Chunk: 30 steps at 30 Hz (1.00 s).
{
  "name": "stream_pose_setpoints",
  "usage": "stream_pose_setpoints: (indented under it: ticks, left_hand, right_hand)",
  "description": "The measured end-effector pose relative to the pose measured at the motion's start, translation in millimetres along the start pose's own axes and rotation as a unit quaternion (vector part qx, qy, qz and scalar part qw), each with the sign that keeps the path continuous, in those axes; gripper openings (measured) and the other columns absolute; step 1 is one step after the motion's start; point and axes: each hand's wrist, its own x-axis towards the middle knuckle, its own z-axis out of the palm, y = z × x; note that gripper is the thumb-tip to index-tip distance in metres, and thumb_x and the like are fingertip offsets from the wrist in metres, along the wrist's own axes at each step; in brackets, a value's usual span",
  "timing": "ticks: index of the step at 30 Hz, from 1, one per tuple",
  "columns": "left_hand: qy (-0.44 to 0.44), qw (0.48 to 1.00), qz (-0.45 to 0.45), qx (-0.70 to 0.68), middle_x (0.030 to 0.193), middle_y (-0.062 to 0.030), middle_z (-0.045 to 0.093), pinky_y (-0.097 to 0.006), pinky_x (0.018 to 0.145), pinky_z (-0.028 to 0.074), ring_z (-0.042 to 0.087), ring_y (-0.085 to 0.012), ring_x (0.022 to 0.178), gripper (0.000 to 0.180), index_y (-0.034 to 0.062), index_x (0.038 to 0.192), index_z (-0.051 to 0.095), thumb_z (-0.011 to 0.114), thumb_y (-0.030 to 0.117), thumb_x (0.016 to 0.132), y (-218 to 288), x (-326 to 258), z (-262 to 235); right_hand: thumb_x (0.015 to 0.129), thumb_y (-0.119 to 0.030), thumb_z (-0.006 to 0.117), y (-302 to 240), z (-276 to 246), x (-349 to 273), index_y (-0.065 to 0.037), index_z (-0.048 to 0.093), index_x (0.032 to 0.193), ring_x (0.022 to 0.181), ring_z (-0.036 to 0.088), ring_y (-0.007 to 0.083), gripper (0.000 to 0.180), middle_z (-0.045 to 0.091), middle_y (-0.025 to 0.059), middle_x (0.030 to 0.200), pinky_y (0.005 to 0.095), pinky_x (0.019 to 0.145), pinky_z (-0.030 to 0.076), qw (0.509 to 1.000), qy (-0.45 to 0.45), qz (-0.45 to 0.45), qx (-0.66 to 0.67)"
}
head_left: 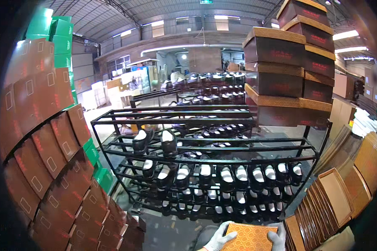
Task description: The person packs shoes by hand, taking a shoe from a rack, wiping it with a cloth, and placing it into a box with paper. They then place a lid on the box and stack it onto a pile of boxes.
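Note:
At the lower edge, I hold an orange shoebox lid with a repeating curved pattern. My left hand, in a pale glove, is closed on its left side, thumb on top. On the opposite side my right hand, in a grey glove, grips the edge with its thumb over the surface. Whether a box sits under the lid is hidden. Just beyond my hands stands a black metal rack with rows of black shoes showing white insides.
Brown shoeboxes are piled high at the left, with green boxes behind. Dark boxes with orange lids stand stacked on the rack's right end. Nested lids or trays lean at the lower right. More shoe racks stand behind.

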Motion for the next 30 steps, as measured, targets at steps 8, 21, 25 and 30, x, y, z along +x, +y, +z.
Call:
stream_pose_setpoints:
  ticks: [8,21,25,30]
  left_hand:
    - [0.015,0.991,-0.081,-0.107,0.148,-0.0077,0.058,-0.042,0.117,0.049,0.052,-0.0222,0.141,0.078,0.0121,0.164,0.044,0.087,0.026,0.100,15.5,-20.6,-9.4]
    - [0.101,0.988,0.108,-0.041,0.172,-0.0137,0.046,-0.044,0.124,0.047,0.049,-0.0291,0.154,0.097,0.0140,0.179,0.023,0.080,0.033,0.104,148.5,23.8,-3.3]
    - [-0.155,0.942,0.264,0.138,0.174,-0.0160,0.040,-0.048,0.136,0.027,0.031,-0.0277,0.165,0.108,0.0077,0.181,0.021,0.085,0.024,0.096,307.1,66.0,78.0]
    - [-0.117,0.897,0.415,0.095,0.162,-0.0176,0.058,-0.042,0.134,0.037,0.057,-0.0306,0.149,0.041,-0.0033,0.155,0.055,0.049,0.011,0.118,567.4,257.0,154.8]
  right_hand:
    - [0.096,-0.047,0.083,-18.9,31.0,1.8,0.002,0.053,0.162,0.148,0.054,0.0289,0.087,0.061,0.0141,0.158,0.0452,0.128,0.041,0.991,-0.126,0.006,0.046]
    - [0.086,-0.028,0.088,-66.9,28.7,-38.4,-0.003,0.032,0.178,0.157,0.046,0.0262,0.109,0.048,0.0148,0.171,0.0423,0.129,0.038,0.975,-0.190,0.013,0.114]
    - [0.105,-0.035,0.070,-255.4,1.1,104.0,0.000,0.045,0.166,0.136,0.067,0.0307,0.075,0.066,0.0180,0.149,0.0446,0.113,0.058,0.950,-0.120,-0.214,0.192]
    - [0.113,-0.039,0.060,-546.7,59.2,246.1,-0.003,0.064,0.148,0.117,0.072,0.0142,0.050,0.075,0.0078,0.132,0.0321,0.098,0.060,0.892,-0.232,-0.341,0.186]
